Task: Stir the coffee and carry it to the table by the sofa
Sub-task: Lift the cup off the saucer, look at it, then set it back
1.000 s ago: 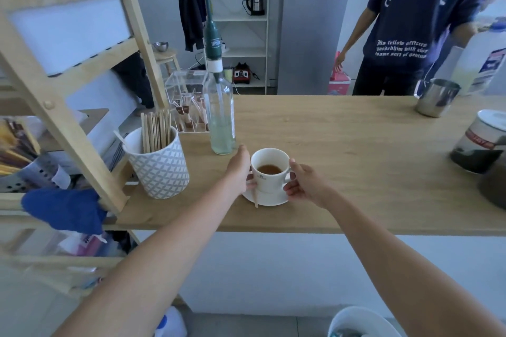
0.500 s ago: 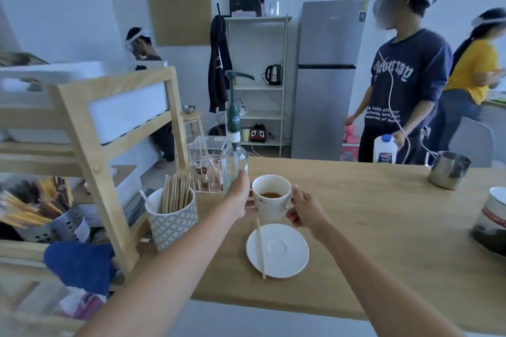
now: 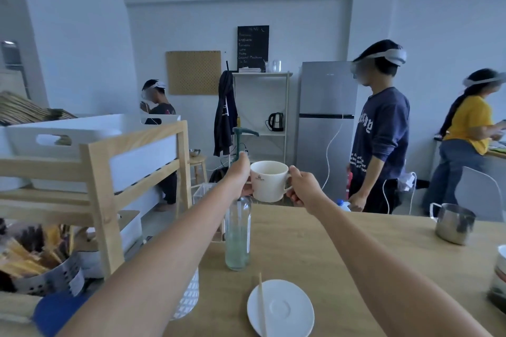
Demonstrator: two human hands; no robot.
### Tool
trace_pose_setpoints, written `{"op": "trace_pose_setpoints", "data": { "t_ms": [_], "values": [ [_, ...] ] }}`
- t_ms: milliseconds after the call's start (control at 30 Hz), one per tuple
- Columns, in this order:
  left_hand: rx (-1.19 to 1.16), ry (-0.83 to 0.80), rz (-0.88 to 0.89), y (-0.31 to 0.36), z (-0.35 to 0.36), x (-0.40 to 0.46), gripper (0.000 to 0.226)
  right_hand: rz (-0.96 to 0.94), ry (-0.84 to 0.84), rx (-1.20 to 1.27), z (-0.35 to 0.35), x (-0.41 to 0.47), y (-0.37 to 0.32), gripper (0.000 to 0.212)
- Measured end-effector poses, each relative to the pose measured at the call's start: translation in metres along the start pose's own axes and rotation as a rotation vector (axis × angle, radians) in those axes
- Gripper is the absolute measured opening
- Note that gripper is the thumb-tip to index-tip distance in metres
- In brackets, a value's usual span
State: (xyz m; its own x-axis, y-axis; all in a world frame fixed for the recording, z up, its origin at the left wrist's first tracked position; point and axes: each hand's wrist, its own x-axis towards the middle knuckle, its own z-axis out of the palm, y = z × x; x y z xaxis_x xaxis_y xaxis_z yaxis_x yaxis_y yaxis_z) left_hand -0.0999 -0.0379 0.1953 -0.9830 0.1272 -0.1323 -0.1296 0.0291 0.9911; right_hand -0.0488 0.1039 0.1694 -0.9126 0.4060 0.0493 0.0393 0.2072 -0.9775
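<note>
A white coffee cup (image 3: 269, 182) hangs in the air well above the wooden counter (image 3: 342, 249), held from both sides. My left hand (image 3: 239, 172) presses against its left wall. My right hand (image 3: 302, 187) grips the handle on its right. The coffee inside is hidden by the rim from this angle. The white saucer (image 3: 290, 309) stays on the counter below, near the front, with a wooden stir stick (image 3: 262, 306) lying across its left part.
A glass pump bottle (image 3: 237, 232) stands right under the cup. A wooden shelf rack (image 3: 101, 200) fills the left. A steel pitcher (image 3: 453, 223) sits at the right. A person in a dark blue top (image 3: 379, 142) stands beyond the counter, two more people farther off.
The cup has gone from resting on the saucer to being lifted high off it in both hands. The saucer and stir stick stayed on the counter. My view has tilted upward.
</note>
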Motion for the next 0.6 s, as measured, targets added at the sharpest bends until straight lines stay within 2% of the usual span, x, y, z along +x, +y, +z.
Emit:
{"op": "trace_pose_setpoints", "data": {
  "t_ms": [100, 200, 267, 400, 600],
  "values": [
    [0.079, 0.086, 0.105, 0.011, 0.0, -0.002, 0.064, 0.007, 0.01, -0.006, 0.002, 0.005, -0.011, 0.036],
    [0.351, 0.321, 0.387, 0.022, -0.011, 0.001, 0.058, 0.006, 0.01, 0.003, 0.005, 0.01, -0.018, 0.035],
    [0.48, 0.396, 0.525, 0.032, -0.023, 0.017, 0.055, 0.006, 0.018, 0.013, 0.006, 0.015, -0.021, 0.036],
    [0.638, 0.383, 0.536, 0.057, -0.042, 0.051, 0.076, 0.001, 0.019, 0.001, 0.007, 0.025, -0.028, 0.035],
    [0.781, 0.264, 0.529, 0.088, -0.04, 0.053, 0.066, -0.017, 0.018, -0.003, 0.011, 0.04, -0.032, 0.036]
  ]
}}
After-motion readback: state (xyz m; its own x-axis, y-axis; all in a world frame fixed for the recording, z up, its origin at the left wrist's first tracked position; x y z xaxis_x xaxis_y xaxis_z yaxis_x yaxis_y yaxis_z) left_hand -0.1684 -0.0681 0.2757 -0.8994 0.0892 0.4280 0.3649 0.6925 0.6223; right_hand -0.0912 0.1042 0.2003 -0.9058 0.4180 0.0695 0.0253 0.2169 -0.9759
